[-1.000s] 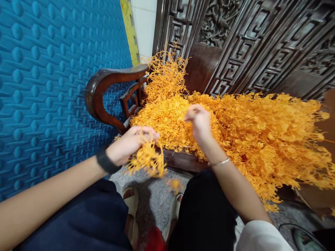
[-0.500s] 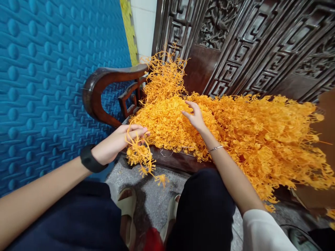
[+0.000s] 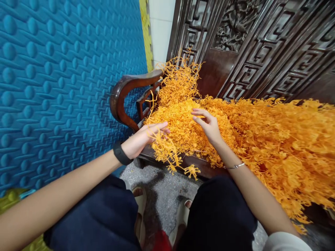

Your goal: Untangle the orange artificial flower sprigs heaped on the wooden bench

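A big heap of orange stringy plastic sprigs point(image 3: 261, 139) covers the seat of a dark carved wooden bench point(image 3: 180, 162). My left hand point(image 3: 142, 139), with a black band on the wrist, holds a small bunch of orange sprigs point(image 3: 167, 153) that dangles over the bench's front edge. My right hand point(image 3: 209, 125), with a thin bracelet on the wrist, rests on top of the heap with its fingers curled and partly spread, touching the sprigs.
The bench's curved wooden armrest point(image 3: 125, 94) stands at the left, its carved back panel point(image 3: 248, 45) behind. A blue embossed foam wall point(image 3: 60, 80) fills the left side. My knees and sandals are over grey speckled floor point(image 3: 162, 188) below.
My view shifted so the bench sits further right. My left hand has risen with its bunch toward the heap. My right hand has stayed on top of the heap, fingers now curling.
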### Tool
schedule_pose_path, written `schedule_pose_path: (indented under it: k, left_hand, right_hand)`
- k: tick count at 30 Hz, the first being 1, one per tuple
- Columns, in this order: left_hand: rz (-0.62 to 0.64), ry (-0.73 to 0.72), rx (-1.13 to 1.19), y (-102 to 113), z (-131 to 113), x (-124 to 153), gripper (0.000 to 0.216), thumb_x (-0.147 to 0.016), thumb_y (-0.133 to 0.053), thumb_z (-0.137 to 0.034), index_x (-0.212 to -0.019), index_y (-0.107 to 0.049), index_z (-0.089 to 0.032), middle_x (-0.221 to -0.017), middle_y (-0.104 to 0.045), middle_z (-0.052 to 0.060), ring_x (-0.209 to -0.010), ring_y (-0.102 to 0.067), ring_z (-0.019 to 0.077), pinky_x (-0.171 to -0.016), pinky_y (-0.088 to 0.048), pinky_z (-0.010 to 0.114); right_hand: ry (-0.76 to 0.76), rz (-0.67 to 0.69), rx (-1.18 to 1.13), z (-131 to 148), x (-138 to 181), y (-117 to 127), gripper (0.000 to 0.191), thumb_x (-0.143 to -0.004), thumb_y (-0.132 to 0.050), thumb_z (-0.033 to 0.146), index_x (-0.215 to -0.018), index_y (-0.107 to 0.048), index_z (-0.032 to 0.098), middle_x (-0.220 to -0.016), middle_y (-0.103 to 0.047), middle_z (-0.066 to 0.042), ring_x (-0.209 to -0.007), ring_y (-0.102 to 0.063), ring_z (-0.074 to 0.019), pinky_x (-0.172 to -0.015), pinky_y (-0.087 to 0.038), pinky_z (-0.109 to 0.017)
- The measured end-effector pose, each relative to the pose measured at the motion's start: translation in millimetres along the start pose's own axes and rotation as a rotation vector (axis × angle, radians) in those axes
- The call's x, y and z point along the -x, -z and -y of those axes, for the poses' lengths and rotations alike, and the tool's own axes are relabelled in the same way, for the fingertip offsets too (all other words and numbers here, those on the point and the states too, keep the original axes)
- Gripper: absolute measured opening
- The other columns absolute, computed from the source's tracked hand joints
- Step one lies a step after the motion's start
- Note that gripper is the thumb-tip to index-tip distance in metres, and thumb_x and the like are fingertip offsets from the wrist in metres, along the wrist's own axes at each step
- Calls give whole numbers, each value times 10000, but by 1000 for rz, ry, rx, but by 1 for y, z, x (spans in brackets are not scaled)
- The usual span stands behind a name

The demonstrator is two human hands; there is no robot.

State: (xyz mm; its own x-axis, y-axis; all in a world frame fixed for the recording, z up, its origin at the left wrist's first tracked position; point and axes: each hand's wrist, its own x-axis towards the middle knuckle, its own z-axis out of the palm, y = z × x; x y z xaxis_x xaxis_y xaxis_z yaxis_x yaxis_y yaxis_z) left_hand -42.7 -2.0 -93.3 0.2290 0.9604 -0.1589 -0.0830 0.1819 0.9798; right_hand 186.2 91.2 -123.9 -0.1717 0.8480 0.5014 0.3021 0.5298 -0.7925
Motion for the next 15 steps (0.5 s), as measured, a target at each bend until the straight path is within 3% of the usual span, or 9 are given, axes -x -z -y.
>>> schedule_pose_path:
  k: [3,7,11,15]
  left_hand:
    - [49,-49,-1,-3,-2,2,378,-759,-577,-510,-862,-689,-165,-877,-640,44,-768,-556,129,-725,-412,267]
    - [51,-61,-70,-7,-2,4,386,-780,-547,-515,-888,-658,-162,-931,-625,43,-864,-545,160,-789,-402,292]
    - [32,-101,-189,-11,1,5,353,-802,-529,-481,-828,-613,-138,-870,-603,30,-825,-531,144,-794,-415,284]
    - [34,-115,-241,-11,1,10,320,-809,-523,-458,-834,-587,-146,-841,-595,18,-636,-543,93,-600,-462,230]
  right_hand:
    - [-6,155,-174,41,19,-9,143,-814,-583,315,-830,-660,196,-875,-679,-39,-855,-625,-151,-796,-463,-328]
    - [155,360,-109,83,44,-22,143,-803,-612,328,-859,-637,199,-877,-654,-24,-855,-601,-139,-806,-456,-314]
    - [281,406,87,94,58,-33,322,-681,-726,389,-889,-590,184,-875,-609,-27,-851,-557,-153,-784,-441,-309]
    - [300,390,95,89,58,-35,116,-797,-612,281,-842,-591,177,-851,-587,-27,-841,-535,-141,-787,-422,-306]
